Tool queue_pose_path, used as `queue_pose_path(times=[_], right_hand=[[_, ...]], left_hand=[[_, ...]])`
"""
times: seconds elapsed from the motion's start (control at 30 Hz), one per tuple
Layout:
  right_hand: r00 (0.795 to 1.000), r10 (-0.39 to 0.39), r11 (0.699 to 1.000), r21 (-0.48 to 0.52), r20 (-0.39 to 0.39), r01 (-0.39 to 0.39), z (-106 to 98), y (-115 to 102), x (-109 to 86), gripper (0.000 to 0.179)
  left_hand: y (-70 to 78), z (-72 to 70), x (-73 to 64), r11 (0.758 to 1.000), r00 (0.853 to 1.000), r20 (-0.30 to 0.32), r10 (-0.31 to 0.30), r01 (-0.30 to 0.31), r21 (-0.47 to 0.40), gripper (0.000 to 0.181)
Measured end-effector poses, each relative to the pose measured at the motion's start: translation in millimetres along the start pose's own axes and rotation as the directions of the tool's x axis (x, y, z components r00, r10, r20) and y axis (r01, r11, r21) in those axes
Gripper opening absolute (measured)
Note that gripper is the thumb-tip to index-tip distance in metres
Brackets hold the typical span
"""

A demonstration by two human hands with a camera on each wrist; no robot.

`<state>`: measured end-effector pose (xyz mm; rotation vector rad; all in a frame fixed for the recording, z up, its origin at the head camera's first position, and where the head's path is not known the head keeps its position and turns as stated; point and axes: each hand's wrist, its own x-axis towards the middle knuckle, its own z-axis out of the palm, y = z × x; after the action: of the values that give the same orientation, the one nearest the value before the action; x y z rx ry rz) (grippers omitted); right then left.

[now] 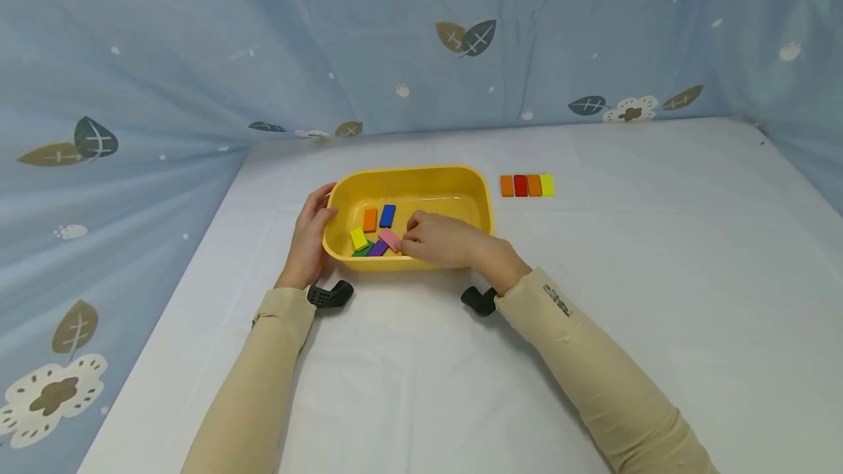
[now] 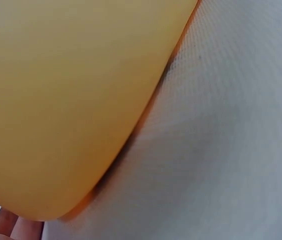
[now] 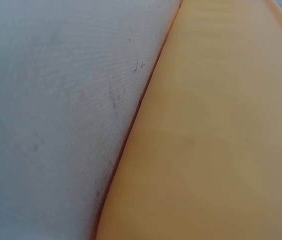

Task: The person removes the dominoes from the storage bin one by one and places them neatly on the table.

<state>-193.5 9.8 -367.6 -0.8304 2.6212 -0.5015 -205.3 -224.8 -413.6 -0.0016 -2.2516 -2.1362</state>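
A yellow rectangular basin [image 1: 421,183] with rounded corners sits on the white table. At its left end my left hand [image 1: 308,240] grips it, thumb over the rim; some of those fingers [image 2: 26,227] show under the wall in the left wrist view. Reaching over the near rim, my right hand [image 1: 448,240] has bent fingers at the end of a pink block [image 1: 390,239]; whether they pinch it is hidden. Around it in the basin lie small domino-like blocks: orange [image 1: 370,220], blue [image 1: 387,216], yellow [image 1: 358,239], purple [image 1: 377,248] and green [image 1: 362,251].
Right of the basin, several blocks stand side by side in a row: an orange block [image 1: 506,186], a red block [image 1: 521,186], another orange block [image 1: 534,185] and a yellow block [image 1: 547,184]. Behind the table [image 1: 408,386] hangs a blue patterned cloth [image 1: 369,35].
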Motion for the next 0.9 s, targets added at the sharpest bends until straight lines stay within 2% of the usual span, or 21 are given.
queue_pose_path(times=[0.1, 0.2, 0.37, 0.57, 0.67, 0.9], right_hand=[[1.0, 0.021, 1.0, 0.022, -0.001, -0.021, -0.7, -0.1, -1.4, 0.042], [1.0, -0.005, 1.0, 0.022, -0.002, 0.005, -1.5, 0.2, -2.6, 0.039], [0.998, -0.065, 0.997, -0.033, -0.013, 0.064, -1.1, 1.6, -3.0, 0.034], [0.997, -0.042, 0.999, -0.036, -0.067, 0.04, 0.3, 1.6, -1.9, 0.028], [0.996, -0.047, 0.999, -0.021, -0.073, 0.046, 1.6, 2.4, -1.3, 0.025], [0.995, -0.095, 0.992, 0.077, -0.022, 0.096, -0.2, 5.0, -3.3, 0.026]], left_hand=[[0.5, 1.2, 0.6, 1.0, 1.0, 0.002, 0.012, -0.012, 0.006, 0.043], [0.4, 1.6, 0.8, 1.0, 1.0, 0.0, 0.012, -0.012, 0.012, 0.043], [0.2, 0.5, -0.2, 1.0, 1.0, -0.005, -0.011, 0.011, 0.029, 0.043], [1.1, -0.1, -1.1, 1.0, 1.0, -0.003, -0.011, 0.011, 0.024, 0.043], [1.0, -0.1, -2.9, 1.0, 1.0, -0.003, -0.018, 0.018, 0.022, 0.043], [-0.2, 1.0, -3.6, 1.0, 1.0, 0.003, -0.002, 0.002, 0.013, 0.043]])
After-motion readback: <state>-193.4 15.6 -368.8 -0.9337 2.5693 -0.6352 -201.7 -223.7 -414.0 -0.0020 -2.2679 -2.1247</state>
